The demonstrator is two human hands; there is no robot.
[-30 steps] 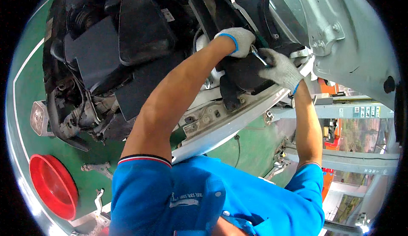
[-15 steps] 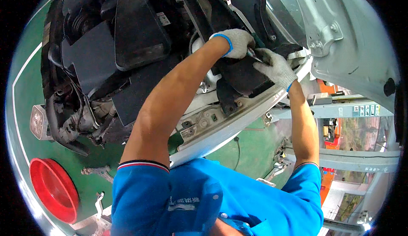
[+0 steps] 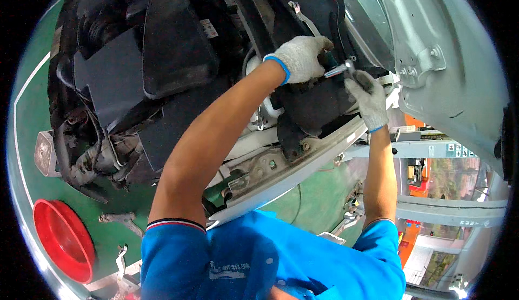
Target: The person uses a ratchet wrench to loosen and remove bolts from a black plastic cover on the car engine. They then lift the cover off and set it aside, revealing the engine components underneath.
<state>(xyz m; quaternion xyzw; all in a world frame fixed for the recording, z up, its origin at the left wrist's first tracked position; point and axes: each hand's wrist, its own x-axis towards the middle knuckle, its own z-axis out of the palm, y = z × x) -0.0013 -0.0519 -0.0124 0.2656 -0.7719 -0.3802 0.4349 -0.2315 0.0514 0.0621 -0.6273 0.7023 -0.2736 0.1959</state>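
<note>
In the car's engine bay, my left hand (image 3: 303,59) wears a white knit glove with a blue cuff. Its fingers curl over a dark part beside the black plastic cover (image 3: 319,102); what they grip is hidden. My right hand (image 3: 368,97), gloved the same way, is on the fender side of it. Thumb and fingers close on a shiny metal ratchet wrench (image 3: 338,71), whose handle points toward my left hand. Beyond my left hand, a silvery metal hinge arm (image 3: 303,16) lies along the bay.
The raised pale hood (image 3: 432,40) stands close on the right. The pale fender edge (image 3: 281,173) runs between me and the bay. A red basin (image 3: 64,240), a metal arm part (image 3: 121,221) and a headlamp (image 3: 46,154) are at the left. A grey lift post (image 3: 448,211) stands right.
My right hand has drawn back toward me and away from my left, bringing the ratchet wrench into fuller view. My left hand has shifted slightly, its fingers now reaching further right.
</note>
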